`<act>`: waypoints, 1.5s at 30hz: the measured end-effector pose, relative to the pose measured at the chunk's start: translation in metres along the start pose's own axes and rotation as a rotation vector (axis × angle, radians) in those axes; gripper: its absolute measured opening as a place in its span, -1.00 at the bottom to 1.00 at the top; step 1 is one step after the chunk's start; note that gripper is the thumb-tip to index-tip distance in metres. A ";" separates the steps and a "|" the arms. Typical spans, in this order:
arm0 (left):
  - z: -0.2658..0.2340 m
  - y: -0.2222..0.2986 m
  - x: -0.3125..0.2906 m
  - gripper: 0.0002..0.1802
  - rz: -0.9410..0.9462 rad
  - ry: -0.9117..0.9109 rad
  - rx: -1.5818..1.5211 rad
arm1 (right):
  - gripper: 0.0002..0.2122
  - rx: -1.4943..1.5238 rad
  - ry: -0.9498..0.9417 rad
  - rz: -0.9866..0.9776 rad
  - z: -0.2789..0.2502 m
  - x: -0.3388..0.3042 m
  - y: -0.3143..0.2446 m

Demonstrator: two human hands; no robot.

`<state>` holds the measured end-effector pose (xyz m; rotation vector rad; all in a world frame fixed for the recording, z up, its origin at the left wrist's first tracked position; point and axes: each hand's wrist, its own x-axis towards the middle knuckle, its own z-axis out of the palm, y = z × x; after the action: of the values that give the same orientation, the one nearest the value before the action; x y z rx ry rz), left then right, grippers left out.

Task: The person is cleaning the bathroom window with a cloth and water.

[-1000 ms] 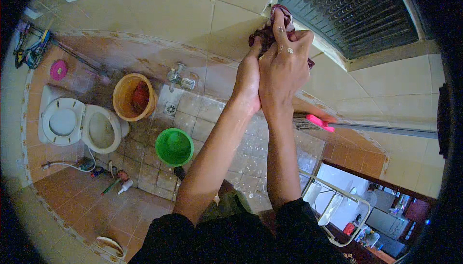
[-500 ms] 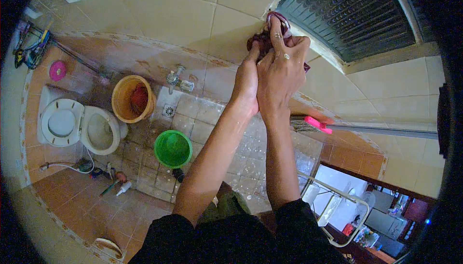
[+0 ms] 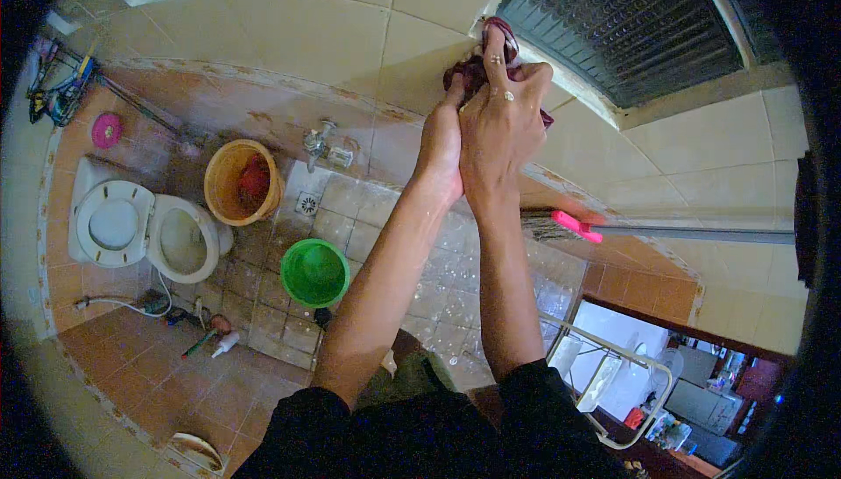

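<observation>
Both my arms reach up to the tiled wall beside the lower left corner of a window (image 3: 618, 32) with dark ribbed glass. A bunched maroon cloth (image 3: 474, 68) is pressed there, against the tiles and the pale window frame. My right hand (image 3: 505, 124) is closed over the cloth, with its index finger stretched along it and white foam spots on the skin. My left hand (image 3: 441, 142) lies close against the right one, its fingers closed at the cloth's left side and partly hidden.
Below are an orange bucket (image 3: 216, 183) with something red inside, a green basin (image 3: 316, 296), and a toilet (image 3: 208, 256) with its lid up. A tap (image 3: 317, 142) juts from the wall. A pink-headed broom (image 3: 575, 226) leans at right, near a metal rack (image 3: 663, 383) by the doorway.
Both hands and the maroon cloth have shifted slightly left along the wall by the window frame. Their grip looks the same.
</observation>
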<state>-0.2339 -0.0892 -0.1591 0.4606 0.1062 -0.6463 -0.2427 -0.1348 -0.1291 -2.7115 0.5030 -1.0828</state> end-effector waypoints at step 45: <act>-0.430 0.055 -0.515 -0.38 0.388 0.744 -0.030 | -0.69 0.113 -1.215 -0.449 -0.085 -0.367 0.022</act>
<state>-0.5910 0.4275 -0.4005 0.6551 0.7117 -0.0672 -0.5554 -0.0220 -0.3067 -2.7817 -0.3627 0.5734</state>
